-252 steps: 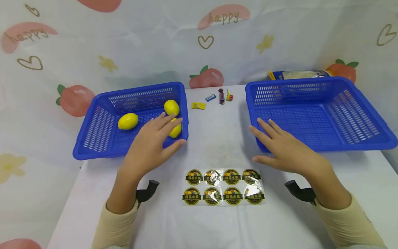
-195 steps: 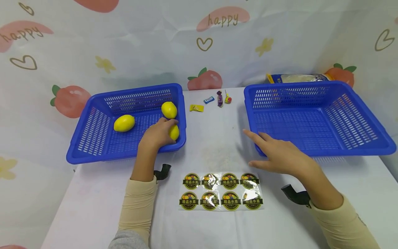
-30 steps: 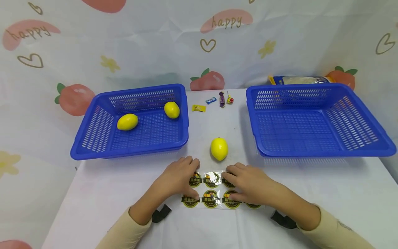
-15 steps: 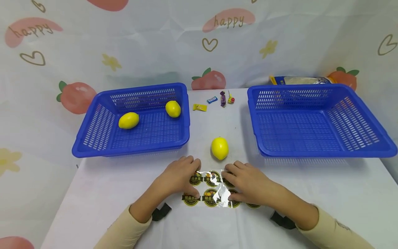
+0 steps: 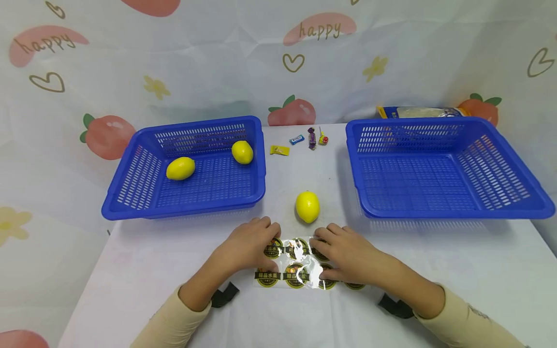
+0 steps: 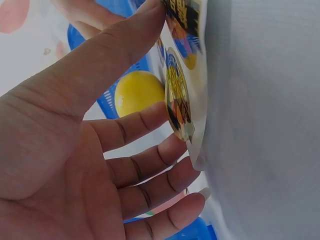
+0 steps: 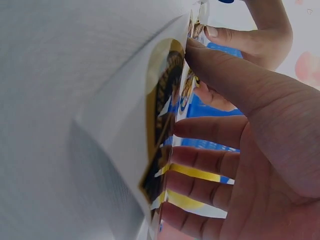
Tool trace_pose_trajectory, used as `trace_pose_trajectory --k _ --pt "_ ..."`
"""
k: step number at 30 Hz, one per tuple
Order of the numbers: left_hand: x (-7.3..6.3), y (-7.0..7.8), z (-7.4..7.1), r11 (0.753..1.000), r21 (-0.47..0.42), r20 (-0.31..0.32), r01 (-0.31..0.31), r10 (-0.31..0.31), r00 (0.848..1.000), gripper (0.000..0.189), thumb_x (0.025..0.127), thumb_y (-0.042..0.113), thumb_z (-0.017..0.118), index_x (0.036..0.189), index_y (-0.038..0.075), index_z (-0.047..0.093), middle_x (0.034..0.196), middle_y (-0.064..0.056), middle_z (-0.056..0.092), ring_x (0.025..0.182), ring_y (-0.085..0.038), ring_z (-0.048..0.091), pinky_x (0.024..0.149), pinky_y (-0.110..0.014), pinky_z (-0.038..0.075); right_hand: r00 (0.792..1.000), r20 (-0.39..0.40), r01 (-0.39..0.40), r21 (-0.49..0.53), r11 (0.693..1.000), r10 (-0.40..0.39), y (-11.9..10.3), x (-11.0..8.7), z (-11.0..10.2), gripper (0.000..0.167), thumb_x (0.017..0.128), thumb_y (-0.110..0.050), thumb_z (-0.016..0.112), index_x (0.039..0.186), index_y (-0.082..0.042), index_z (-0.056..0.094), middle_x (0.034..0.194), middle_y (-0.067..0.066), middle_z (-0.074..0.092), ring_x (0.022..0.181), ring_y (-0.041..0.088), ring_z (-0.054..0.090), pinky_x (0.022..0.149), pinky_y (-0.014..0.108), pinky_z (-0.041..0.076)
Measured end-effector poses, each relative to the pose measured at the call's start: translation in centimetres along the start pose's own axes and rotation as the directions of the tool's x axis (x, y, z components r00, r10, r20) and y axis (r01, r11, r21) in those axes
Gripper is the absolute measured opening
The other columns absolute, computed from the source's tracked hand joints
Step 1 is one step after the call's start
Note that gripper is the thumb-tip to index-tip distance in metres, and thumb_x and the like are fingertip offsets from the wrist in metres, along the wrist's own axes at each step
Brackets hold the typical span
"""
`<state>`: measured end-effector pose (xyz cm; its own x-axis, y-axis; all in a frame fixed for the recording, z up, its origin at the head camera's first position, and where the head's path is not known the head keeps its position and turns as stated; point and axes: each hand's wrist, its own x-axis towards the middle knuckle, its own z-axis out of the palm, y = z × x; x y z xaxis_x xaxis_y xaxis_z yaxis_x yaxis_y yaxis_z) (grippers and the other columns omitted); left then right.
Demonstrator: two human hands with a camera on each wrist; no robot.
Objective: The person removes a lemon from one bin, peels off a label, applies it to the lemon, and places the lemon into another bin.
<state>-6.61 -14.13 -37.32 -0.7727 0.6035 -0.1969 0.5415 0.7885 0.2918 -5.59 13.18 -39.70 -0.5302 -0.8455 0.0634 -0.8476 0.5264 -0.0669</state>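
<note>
A clear sheet of round fruit stickers [image 5: 297, 263] lies on the white table in front of me. My left hand [image 5: 248, 247] rests on its left part, fingertips near the far edge and thumb [image 6: 135, 32] on the near row. Over the right part, my right hand [image 5: 348, 256] touches the sheet in the same way; its fingers [image 7: 210, 131] are spread and fairly straight. In the right wrist view a corner of the sheet [image 7: 120, 120] stands a little off the cloth. Just beyond the sheet sits a yellow lemon [image 5: 307, 207], touched by neither hand.
A blue basket [image 5: 209, 181] at the left holds two lemons [image 5: 180, 168]. Another blue basket [image 5: 413, 183] stands at the right, a blue and yellow packet [image 5: 422, 112] behind it. Between them lie wrapped candies [image 5: 280, 150] and a lollipop [image 5: 323, 139].
Earlier the left hand gripped a lemon in the left basket; that lemon now sits on the table. Both hands came down onto the sticker sheet and have hardly moved in the last second.
</note>
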Motion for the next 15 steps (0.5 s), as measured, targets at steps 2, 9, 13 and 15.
trace_pose_trajectory --k 2,9,13,15 --pt "-0.02 -0.02 -0.09 1.000 -0.007 -0.002 -0.005 0.005 1.000 0.059 0.065 0.043 0.093 0.104 0.013 0.060 0.086 0.004 0.046 0.080 -0.016 0.045 0.066 -0.032 0.042 1.000 0.004 -0.001 0.003 1.000 0.001 0.03 0.02 0.02 0.071 0.078 -0.054 0.079 0.128 -0.006 0.063 0.122 0.008 0.056 0.104 0.024 0.053 0.078 0.039 0.051" --pt "-0.17 0.05 -0.62 0.999 -0.035 0.013 -0.003 0.004 1.000 0.047 0.074 0.034 0.090 0.106 0.013 0.063 0.090 0.003 0.050 0.083 -0.016 0.048 0.070 -0.033 0.045 1.000 0.017 -0.004 0.007 1.000 0.003 0.08 0.05 -0.03 0.071 0.079 -0.054 0.078 0.129 -0.007 0.062 0.123 0.007 0.056 0.104 0.024 0.052 0.078 0.039 0.051" --pt "-0.18 0.06 -0.85 0.999 -0.041 0.031 0.013 -0.012 0.999 0.044 0.076 0.031 0.088 0.108 0.013 0.064 0.092 0.003 0.053 0.084 -0.016 0.050 0.072 -0.034 0.046 1.000 0.024 -0.008 0.002 1.000 0.008 0.09 0.07 -0.01 0.071 0.080 -0.056 0.078 0.130 -0.007 0.062 0.123 0.007 0.055 0.105 0.024 0.052 0.079 0.039 0.050" --pt "-0.20 0.10 -0.99 0.999 -0.042 0.036 0.015 -0.014 0.999 0.043 0.077 0.030 0.088 0.109 0.013 0.064 0.092 0.003 0.054 0.084 -0.016 0.050 0.072 -0.034 0.046 1.000 0.022 -0.008 0.003 1.000 0.008 0.11 0.05 -0.03 0.071 0.079 -0.055 0.078 0.130 -0.007 0.062 0.123 0.006 0.055 0.105 0.024 0.052 0.079 0.039 0.050"
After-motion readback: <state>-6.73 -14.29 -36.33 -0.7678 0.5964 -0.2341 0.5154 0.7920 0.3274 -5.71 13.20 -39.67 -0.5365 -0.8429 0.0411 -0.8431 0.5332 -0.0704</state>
